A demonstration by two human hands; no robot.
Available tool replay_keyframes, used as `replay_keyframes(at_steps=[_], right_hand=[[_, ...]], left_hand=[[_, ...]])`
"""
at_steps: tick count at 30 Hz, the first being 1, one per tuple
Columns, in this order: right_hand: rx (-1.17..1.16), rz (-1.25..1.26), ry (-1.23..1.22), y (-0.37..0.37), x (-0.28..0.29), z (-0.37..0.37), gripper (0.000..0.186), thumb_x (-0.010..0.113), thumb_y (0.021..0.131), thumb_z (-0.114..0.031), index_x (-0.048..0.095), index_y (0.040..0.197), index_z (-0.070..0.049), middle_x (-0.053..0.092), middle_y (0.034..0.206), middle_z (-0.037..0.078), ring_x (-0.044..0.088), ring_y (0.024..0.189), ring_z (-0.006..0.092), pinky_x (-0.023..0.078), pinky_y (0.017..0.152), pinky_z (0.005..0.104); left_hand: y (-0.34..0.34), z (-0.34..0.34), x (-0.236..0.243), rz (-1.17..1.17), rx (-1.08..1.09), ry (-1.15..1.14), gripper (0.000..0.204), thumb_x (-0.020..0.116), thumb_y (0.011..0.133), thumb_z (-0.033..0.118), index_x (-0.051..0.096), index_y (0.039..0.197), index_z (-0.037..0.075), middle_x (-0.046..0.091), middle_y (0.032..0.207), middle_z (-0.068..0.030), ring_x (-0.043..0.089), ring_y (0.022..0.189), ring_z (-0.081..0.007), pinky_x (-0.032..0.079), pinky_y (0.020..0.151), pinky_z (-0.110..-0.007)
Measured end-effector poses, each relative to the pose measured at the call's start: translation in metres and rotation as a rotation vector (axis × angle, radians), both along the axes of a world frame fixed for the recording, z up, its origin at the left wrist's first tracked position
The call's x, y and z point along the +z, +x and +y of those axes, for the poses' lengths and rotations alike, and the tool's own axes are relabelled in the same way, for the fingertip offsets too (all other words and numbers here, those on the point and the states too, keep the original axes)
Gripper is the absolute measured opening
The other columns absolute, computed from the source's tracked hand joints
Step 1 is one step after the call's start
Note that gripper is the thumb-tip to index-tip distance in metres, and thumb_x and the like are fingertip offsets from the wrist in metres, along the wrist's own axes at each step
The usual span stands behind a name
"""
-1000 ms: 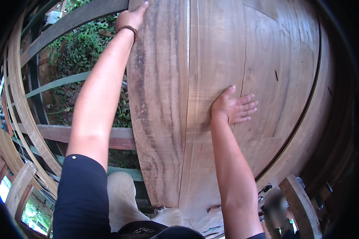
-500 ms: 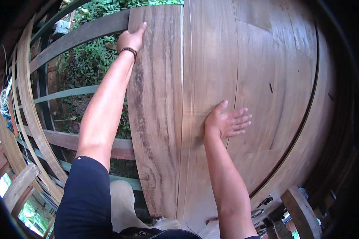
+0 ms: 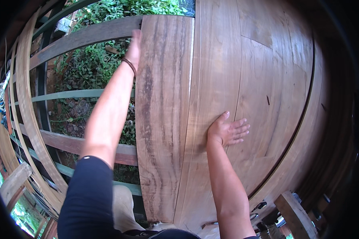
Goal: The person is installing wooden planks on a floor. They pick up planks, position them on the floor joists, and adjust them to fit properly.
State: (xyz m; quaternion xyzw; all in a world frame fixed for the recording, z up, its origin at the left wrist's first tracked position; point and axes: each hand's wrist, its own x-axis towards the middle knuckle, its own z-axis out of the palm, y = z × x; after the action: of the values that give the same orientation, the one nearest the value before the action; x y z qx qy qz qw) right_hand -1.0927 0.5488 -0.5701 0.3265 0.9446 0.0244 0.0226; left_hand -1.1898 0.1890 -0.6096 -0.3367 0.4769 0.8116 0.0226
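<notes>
A wide wooden plank point(image 3: 163, 119) with dark streaked grain lies lengthwise beside the fitted floorboards point(image 3: 255, 83). A narrow pale gap shows along the far part of its right edge. My left hand point(image 3: 134, 49), a beaded bracelet at its wrist, is at the plank's far left edge. Its fingers look straight and are slightly blurred; whether the palm presses the edge I cannot tell. Resting flat on the floorboards right of the plank is my right hand point(image 3: 228, 131), with fingers spread and nothing held.
Left of the plank, joists point(image 3: 83, 40) cross an open frame above green plants point(image 3: 87, 71). Loose long boards point(image 3: 32, 103) lie along the left. A coiled white cord point(image 3: 0, 95) hangs at the far left. A timber post point(image 3: 297, 217) stands at the lower right.
My left hand has gone from gripping the plank's left edge, thumb on top, to straight fingers alongside it. The view has shifted slightly; my right hand stays flat on the floorboards.
</notes>
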Motion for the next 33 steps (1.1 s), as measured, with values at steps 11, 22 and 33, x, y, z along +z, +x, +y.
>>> replay_keyframes(at_steps=[11,22,33], right_hand=[[0.009,0.046,0.091,-0.004,-0.011,0.009,0.086,0.04,0.096,-0.062,0.02,0.157,-0.006,0.014,0.164,0.02,0.01,0.153,0.0371,0.01,0.122,0.0554],[-0.027,0.016,0.034,-0.001,0.0,0.008,0.084,0.043,0.095,-0.061,0.022,0.157,-0.008,0.016,0.164,0.018,0.012,0.153,0.0356,0.012,0.122,0.0538],[-0.013,-0.012,0.04,-0.001,-0.002,0.0,0.084,0.041,0.096,-0.062,0.022,0.157,-0.008,0.015,0.164,0.018,0.011,0.153,0.0357,0.012,0.122,0.0543]], left_hand=[[0.007,0.001,0.025,-0.102,0.113,0.172,0.124,0.041,0.076,0.093,0.031,0.15,-0.007,0.044,0.149,-0.0244,0.043,0.138,-0.032,0.033,0.115,-0.048],[-0.012,0.01,0.008,-0.182,-0.127,-0.382,0.074,0.072,0.087,0.054,0.059,0.129,-0.006,0.064,0.128,-0.0166,0.063,0.115,-0.0232,0.048,0.098,-0.038],[-0.017,0.013,0.002,-0.285,-0.031,-0.894,0.081,0.071,0.079,0.065,0.068,0.107,-0.01,0.069,0.11,-0.0281,0.068,0.104,-0.0364,0.052,0.092,-0.04]])
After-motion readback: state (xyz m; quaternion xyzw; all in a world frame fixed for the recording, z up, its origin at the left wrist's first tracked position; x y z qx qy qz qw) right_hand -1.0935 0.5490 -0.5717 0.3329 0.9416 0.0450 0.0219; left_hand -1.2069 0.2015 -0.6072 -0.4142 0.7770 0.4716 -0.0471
